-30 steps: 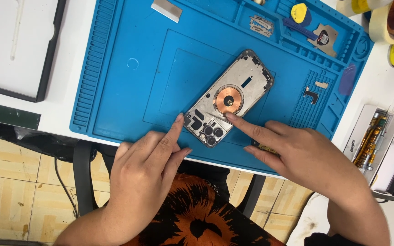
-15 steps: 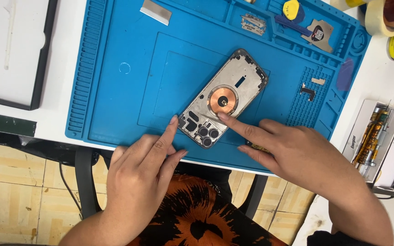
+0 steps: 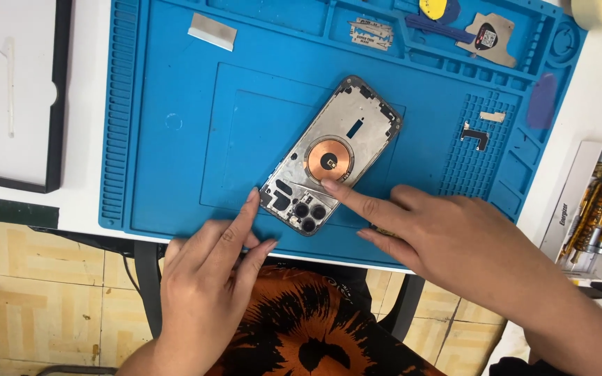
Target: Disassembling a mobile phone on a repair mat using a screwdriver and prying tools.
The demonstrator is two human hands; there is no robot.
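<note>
Metal, thin and stiff, the opened silver phone housing [image 3: 332, 157] with copper coil seemed light and fragile; left hand [image 3: 210, 278] and right hand [image 3: 447, 237], both open, touched its edges with fingertips, gripping nothing.

head cam | looks steeply down, close | blue mat [image 3: 175, 90] fills frame

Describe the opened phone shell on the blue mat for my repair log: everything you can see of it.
The phone shell is a bare, silvery metal frame with rounded corners, lying flat and diagonal on the blue mat, inside face up. A copper-coloured coil ring sits at its middle, and three dark round camera openings cluster at the near corner. The left hand touches that corner with a fingertip; the right hand presses its forefinger beside the coil.
</note>
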